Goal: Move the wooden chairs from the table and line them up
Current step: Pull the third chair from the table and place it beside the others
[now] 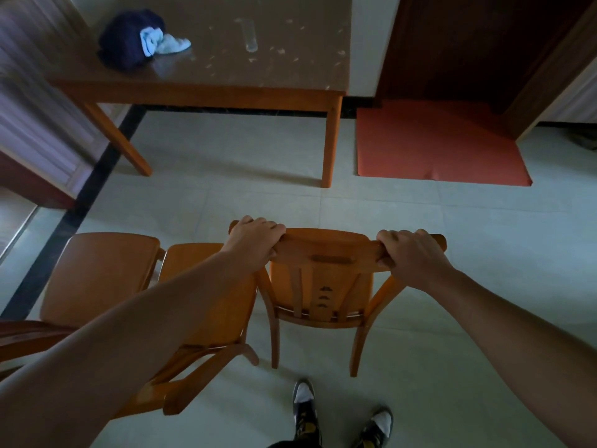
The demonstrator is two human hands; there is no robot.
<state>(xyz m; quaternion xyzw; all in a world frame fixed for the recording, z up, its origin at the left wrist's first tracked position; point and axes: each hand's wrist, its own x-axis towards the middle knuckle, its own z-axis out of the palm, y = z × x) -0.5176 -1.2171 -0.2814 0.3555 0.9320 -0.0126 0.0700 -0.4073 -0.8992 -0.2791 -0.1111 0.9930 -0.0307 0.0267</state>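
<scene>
I stand behind a wooden chair [326,273] on the tiled floor, well in front of the wooden table [206,88]. My left hand [255,240] grips the left end of its top rail and my right hand [410,257] grips the right end. Left of it stand two more wooden chairs side by side: the middle chair [193,257], partly hidden by my left forearm, and the far-left chair [103,273]. All three seats face the table.
On the table lie a dark blue bundle with a light blue cloth [139,40] and a clear glass [250,35]. An orange mat [436,143] lies before a dark door at the right. My feet [339,415] are just behind the chair.
</scene>
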